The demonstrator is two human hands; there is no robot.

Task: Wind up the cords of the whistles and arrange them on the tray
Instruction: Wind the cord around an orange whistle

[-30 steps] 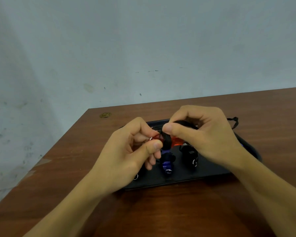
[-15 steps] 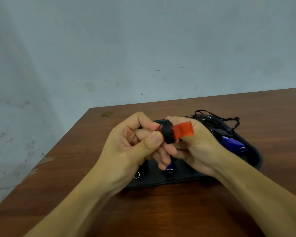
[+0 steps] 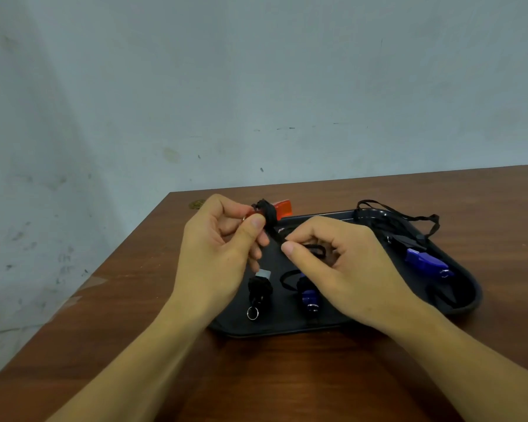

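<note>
- Step in hand: winding the cord onto the red whistle (image 3: 282, 207). Looks partly done; a black bundle of wraps sits round its middle.
- Left hand (image 3: 223, 248) is clamped on the red whistle, thumb and fingers pinching its ring end, held above the tray's (image 3: 287, 325) far-left corner.
- Right hand (image 3: 329, 257) pinches the loose cord (image 3: 313, 249) just beside the whistle, fingers curled round it. Cord runs taut-ish from the wraps down to the thumb.
- Hands are close together, not touching.
- On the tray: black whistle (image 3: 256, 289) and a blue whistle (image 3: 308, 295) near the near edge, both apparently wound; another blue whistle (image 3: 425, 263) toward the right edge with its cord (image 3: 409, 219) unwound, trailing over the far rim onto the tabletop (image 3: 485, 208).
- Next move, my read: bring the right hand round the whistle body for another wrap, keep tension so the wraps don't slip, tuck the tail, then set it in the row. The right-side blue one remains.
- Versus 0.5 s ago: the right hand has let go of the whistle body and dropped down to the cord; the left hand alone now carries the whistle, raised a bit farther back. The tray items are now uncovered.
</note>
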